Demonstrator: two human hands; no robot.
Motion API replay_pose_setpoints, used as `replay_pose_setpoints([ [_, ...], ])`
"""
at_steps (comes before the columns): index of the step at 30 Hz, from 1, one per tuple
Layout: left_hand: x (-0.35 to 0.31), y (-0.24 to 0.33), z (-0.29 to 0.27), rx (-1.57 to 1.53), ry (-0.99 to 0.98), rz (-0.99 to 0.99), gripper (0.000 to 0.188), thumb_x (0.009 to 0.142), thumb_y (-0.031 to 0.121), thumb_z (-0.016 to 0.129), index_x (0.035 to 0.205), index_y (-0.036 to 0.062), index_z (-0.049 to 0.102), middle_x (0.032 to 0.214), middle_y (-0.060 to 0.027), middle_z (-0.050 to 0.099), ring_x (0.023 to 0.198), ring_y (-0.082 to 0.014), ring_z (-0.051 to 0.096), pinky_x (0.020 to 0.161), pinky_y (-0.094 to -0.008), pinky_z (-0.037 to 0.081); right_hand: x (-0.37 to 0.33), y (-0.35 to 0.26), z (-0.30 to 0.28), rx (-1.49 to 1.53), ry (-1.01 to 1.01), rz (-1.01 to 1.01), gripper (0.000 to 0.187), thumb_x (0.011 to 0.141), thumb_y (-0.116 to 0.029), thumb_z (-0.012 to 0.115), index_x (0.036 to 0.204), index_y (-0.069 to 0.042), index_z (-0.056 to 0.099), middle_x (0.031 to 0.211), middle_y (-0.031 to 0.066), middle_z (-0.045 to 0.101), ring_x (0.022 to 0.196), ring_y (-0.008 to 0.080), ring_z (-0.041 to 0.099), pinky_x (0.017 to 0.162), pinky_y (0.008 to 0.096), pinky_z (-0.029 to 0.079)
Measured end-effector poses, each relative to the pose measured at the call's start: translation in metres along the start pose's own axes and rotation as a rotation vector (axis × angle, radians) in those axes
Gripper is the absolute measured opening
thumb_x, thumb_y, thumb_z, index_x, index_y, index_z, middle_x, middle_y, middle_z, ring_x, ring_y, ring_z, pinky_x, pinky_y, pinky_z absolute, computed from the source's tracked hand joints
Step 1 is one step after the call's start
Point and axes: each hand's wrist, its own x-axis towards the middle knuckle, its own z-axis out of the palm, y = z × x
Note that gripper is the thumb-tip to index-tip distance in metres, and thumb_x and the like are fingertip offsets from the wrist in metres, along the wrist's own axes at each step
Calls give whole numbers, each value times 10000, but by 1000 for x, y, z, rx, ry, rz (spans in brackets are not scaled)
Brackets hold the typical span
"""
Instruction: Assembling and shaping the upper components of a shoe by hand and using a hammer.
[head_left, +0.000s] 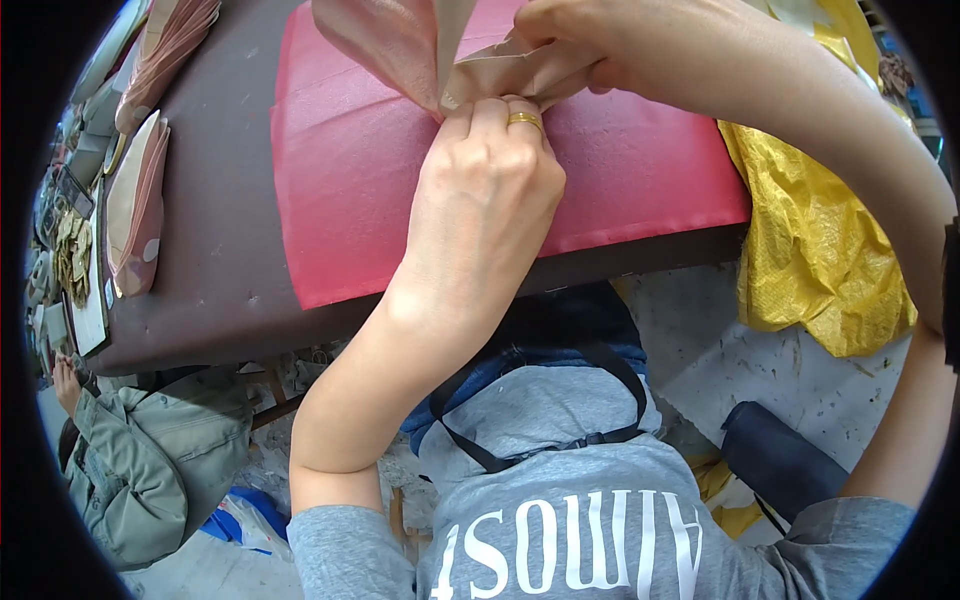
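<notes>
A thin, beige-pink leather-like piece (pixel 385 40) stands up in folds at the far side of a red sheet (pixel 350 210). My left hand (pixel 490 190), with a gold ring on one finger, is closed on the lower part of this piece, pressing down close to the red sheet. From the upper right reaches my right hand (pixel 580 35), its fingers curled around the same piece just beyond the left one. The fingertips of both hands are mostly hidden by the folds, and the top of the piece runs out of the picture.
Under the red sheet lies a dark brown table (pixel 220 220). Stacks of cut pinkish pieces (pixel 140 210) rest along its left side. A yellow woven sack (pixel 820 250) hangs at the right edge. Another person's green sleeve (pixel 140 490) shows at lower left.
</notes>
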Motion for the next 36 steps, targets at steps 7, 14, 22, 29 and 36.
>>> replay_pose_setpoints([
  [7, -5, -4, 5, -25, 94, 40, 252, 788, 37, 618, 1022, -38, 671, 1027, -129, 628, 712, -172, 527, 658, -251, 481, 7, 16, 14, 126, -39, 11, 134, 866, -42, 576, 930, 33, 668, 813, 138, 706, 684, 194, 700, 618, 282, 572],
  [14, 3, -6, 3, -80, 112, 68, 278, 799, 52, 625, 1064, -12, 685, 1104, -121, 648, 731, -166, 552, 658, -243, 486, 13, 27, 25, -256, -18, -83, 146, 857, -156, 661, 826, -47, 753, 760, 100, 713, 698, 196, 684, 637, 342, 572],
  [22, 25, 4, -5, 16, 20, 49, 225, 806, 48, 620, 1006, -11, 705, 949, -125, 672, 693, -165, 558, 637, -247, 481, 1, 23, 9, -25, -74, 35, 130, 849, -101, 633, 906, -17, 716, 793, 105, 708, 642, 175, 668, 569, 296, 542],
  [29, 28, 1, -7, 190, -32, 163, 183, 801, 29, 621, 958, -11, 707, 804, -130, 655, 647, -165, 535, 616, -246, 470, -7, 8, -17, 244, -153, 176, 184, 837, -30, 600, 1001, 14, 672, 828, 108, 701, 581, 154, 651, 508, 243, 510],
  [36, 18, 1, 2, 158, 76, 138, 176, 800, 36, 629, 954, -11, 700, 778, -122, 634, 650, -168, 525, 628, -250, 468, -6, 17, 5, -100, 23, 117, 150, 876, -122, 643, 832, -31, 754, 746, 123, 705, 619, 191, 668, 555, 319, 559],
])
